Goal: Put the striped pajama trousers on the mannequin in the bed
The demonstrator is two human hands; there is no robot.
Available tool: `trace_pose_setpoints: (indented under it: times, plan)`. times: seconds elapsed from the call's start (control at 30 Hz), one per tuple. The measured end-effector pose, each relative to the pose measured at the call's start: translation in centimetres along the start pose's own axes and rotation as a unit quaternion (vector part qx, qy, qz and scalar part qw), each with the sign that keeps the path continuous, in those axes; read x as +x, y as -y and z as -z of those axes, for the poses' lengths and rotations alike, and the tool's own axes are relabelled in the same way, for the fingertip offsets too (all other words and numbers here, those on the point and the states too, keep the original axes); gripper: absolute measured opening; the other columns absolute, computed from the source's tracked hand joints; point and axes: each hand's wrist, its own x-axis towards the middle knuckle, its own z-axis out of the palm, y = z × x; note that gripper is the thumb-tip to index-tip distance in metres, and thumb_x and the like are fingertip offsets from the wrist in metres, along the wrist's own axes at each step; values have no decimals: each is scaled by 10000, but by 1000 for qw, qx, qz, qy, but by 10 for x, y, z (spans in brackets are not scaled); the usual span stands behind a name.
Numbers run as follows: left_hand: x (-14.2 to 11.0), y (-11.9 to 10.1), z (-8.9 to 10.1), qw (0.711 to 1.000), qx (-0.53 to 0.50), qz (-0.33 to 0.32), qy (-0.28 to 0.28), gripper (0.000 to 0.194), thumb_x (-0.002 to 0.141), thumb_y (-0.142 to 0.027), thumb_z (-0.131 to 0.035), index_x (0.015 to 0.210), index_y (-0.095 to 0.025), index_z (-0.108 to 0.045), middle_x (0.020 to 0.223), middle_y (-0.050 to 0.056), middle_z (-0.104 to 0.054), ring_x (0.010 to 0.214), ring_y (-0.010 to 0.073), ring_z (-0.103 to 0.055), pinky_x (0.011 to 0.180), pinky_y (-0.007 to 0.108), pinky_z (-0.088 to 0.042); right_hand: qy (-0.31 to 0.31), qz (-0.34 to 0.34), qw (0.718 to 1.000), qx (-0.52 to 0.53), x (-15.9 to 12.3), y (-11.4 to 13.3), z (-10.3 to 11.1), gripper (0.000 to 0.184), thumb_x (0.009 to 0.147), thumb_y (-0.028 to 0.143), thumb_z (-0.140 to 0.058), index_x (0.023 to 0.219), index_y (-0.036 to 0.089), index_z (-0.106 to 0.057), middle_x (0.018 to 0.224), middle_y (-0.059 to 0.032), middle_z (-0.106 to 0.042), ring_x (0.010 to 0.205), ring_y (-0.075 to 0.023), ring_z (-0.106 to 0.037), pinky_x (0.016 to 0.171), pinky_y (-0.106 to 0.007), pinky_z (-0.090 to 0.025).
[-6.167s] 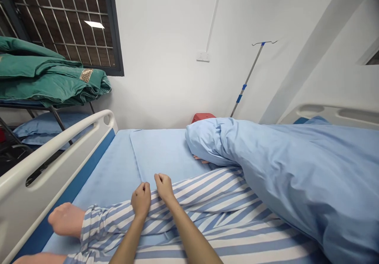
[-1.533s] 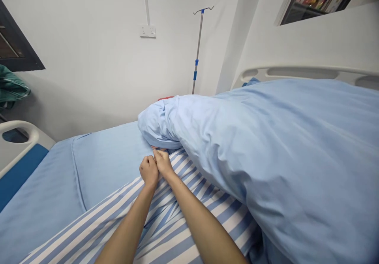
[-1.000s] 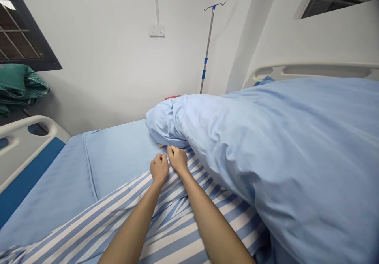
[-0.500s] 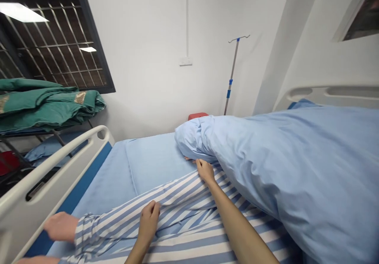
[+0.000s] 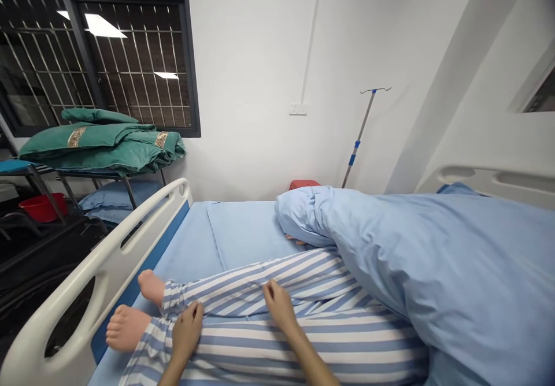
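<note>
1. Left hand (image 5: 188,325), curled, is over the striped trousers (image 5: 355,342) near a foot (image 5: 128,328); right hand (image 5: 280,305), also curled, farther up.
2. Whether either pinches the trousers, I cannot tell.
3. Trousers lie on the bed (image 5: 247,224), exposed because the quilt (image 5: 411,236) is bunched aside.

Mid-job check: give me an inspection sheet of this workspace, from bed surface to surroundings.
Surface: bed with pale blue sheet, a long crease towards the footboard.
Things at the hands: striped trousers on two outstretched legs; two bare feet; blue quilt bunched over the upper legs.
Clutter: green bedding piled on a metal frame; red basin beside it, lower down.
Hands: left hand curled over the lower trousers; right hand curled further up; grip on cloth unclear.
Cables: loose ones, nothing seen; white conduit runs to a wall socket.
Surroundings: barred window; IV pole behind the bed.
</note>
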Motion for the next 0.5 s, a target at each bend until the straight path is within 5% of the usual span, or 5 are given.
trace_pose_setpoints:
  times: [0.2, 0.5]
  plan:
    - [-5, 7, -5, 988, 143, -49, 18, 240, 834, -269, -356, 859, -255, -595, 899, 11, -661, 796, 160, -566, 626, 236, -299, 7, 32, 999, -20, -43, 53, -54, 278, 871, 275, -325, 650, 189, -471, 626, -14, -554, 613, -135, -505, 567, -231, -280]
    - [-6, 8, -8, 990, 135, -27, -6, 246, 842, -359, -337, 747, -228, -522, 730, 3, -635, 711, 149, -552, 576, 253, -213, -48, 1, 997, -64, -45, 44, -64, 309, 851, 270, -351, 569, 189, -446, 516, 13, -504, 517, -117, -456, 515, -241, -210]
